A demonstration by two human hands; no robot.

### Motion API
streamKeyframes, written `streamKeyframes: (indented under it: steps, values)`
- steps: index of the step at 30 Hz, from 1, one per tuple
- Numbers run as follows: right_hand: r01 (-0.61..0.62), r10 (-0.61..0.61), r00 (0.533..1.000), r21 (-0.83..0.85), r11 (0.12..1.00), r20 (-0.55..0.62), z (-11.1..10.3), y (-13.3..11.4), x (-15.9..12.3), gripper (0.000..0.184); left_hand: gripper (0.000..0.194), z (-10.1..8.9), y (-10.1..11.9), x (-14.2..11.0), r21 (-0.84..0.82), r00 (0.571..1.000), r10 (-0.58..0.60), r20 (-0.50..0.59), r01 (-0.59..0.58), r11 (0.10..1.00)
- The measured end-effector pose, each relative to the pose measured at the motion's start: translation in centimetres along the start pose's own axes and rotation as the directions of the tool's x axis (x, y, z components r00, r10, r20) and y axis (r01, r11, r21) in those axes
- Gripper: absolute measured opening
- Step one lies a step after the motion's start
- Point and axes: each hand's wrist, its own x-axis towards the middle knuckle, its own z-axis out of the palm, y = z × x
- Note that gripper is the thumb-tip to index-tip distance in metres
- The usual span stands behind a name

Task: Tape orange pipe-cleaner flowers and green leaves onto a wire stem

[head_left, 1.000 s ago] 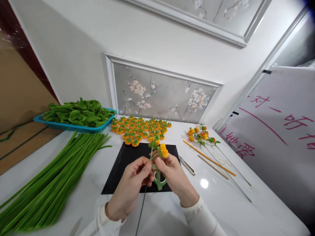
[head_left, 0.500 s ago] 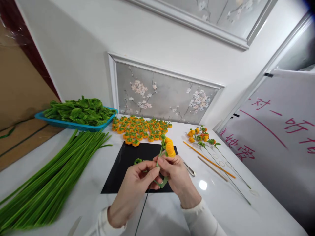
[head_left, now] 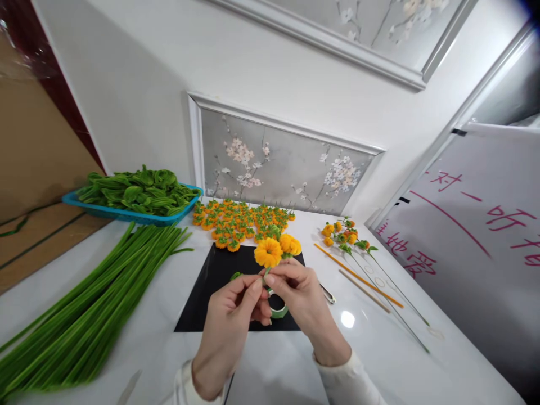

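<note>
Two bare hands meet over a black mat at a white table, pinched together on a green flower stem; the left hand clamps it between thumb and forefinger, the remaining fingers loosely curled beneath; the right hand nips the same stem between thumb and forefinger from the other side, the fingertips of both hands all but touching. Above the grip, an orange blossom faces the camera, with a second orange bloom just beside it, over the right hand's knuckles. A roll of green tape shows between the hands, below the fingers; whether it hangs from them or rests on the mat cannot be told. A small green curl lies on the mat just beyond the left hand; a metal tool juts out beside the right.

Behind the mat, orange flower heads with green tops stand in close ranks; to the left, a sheaf of fuzzy green stems fans across the table, below a blue tray heaped with green leaves. To the right lie flower sprays with long wire stems, an orange stick and a brown stick, near a white sheet lettered in pink.
</note>
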Motion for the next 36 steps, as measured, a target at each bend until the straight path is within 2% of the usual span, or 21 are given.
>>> streamKeyframes:
  steps: [3,5,8,11,13,15,17,20,23,25,28,30,33,36]
  values:
    - [0.047,-0.052,0.997,-0.085,0.995,-0.055,0.7,-0.3,-0.2,0.011,0.023,0.2,0.1,0.0,-0.096,0.998,-0.01,-0.058,0.005,0.995]
    - [0.03,-0.034,0.999,-0.103,0.994,-0.041,1.0,-0.5,-0.3,0.015,0.025,0.2,0.2,0.0,-0.11,0.999,-0.015,-0.034,0.012,0.994]
    - [-0.008,0.007,1.0,-0.143,0.99,-0.008,1.1,-0.6,-0.4,0.016,0.021,0.0,0.3,0.4,-0.049,0.999,0.005,0.032,-0.003,0.999]
    - [0.007,-0.003,1.0,-0.214,0.977,0.021,0.9,-0.2,-0.4,0.014,0.02,-0.2,0.6,1.0,0.043,0.998,0.045,0.032,-0.047,0.998]
    - [0.037,-0.03,0.999,-0.263,0.964,0.032,0.9,0.2,-0.4,0.017,0.018,-0.2,0.9,1.4,0.02,1.0,0.007,0.027,-0.008,1.0]
    - [0.049,-0.043,0.999,-0.278,0.959,0.026,1.0,0.5,-0.3,0.019,0.015,-0.2,1.2,1.8,-0.073,0.996,-0.073,0.047,0.077,0.994]
    - [0.013,-0.007,1.0,-0.221,0.975,0.028,1.1,0.8,-0.4,0.017,0.011,-0.5,1.4,2.2,-0.156,0.985,-0.15,0.085,0.162,0.974]
    - [-0.159,0.158,0.982,-0.004,0.987,0.099,1.2,0.9,-0.5,0.016,0.007,-1.3,1.5,2.7,-0.208,0.959,-0.251,0.132,0.274,0.939]
    - [-0.325,0.284,0.938,0.218,0.92,0.201,1.0,0.7,-0.7,0.023,0.009,-1.8,1.6,3.0,-0.248,0.925,-0.327,0.192,0.368,0.896]
    - [-0.363,0.298,0.924,0.301,0.882,0.239,0.9,0.5,-0.8,0.025,0.009,-1.9,1.6,3.0,-0.259,0.911,-0.347,0.224,0.399,0.88]
    - [-0.38,0.297,0.916,0.344,0.859,0.271,0.9,0.3,-0.9,0.024,0.009,-1.7,1.5,2.8,-0.265,0.904,-0.344,0.252,0.407,0.874]
    - [-0.367,0.293,0.924,0.352,0.861,0.246,1.0,0.1,-0.9,0.022,0.011,-1.5,1.4,2.5,-0.265,0.909,-0.323,0.264,0.39,0.882]
    - [-0.296,0.25,0.952,0.324,0.899,0.178,1.1,0.0,-1.0,0.016,0.014,-1.5,1.3,2.1,-0.22,0.922,-0.289,0.258,0.348,0.911]
    - [-0.23,0.203,0.97,0.245,0.942,0.131,1.3,0.0,-1.0,0.016,0.01,-1.6,1.2,1.9,-0.161,0.946,-0.249,0.206,0.283,0.945]
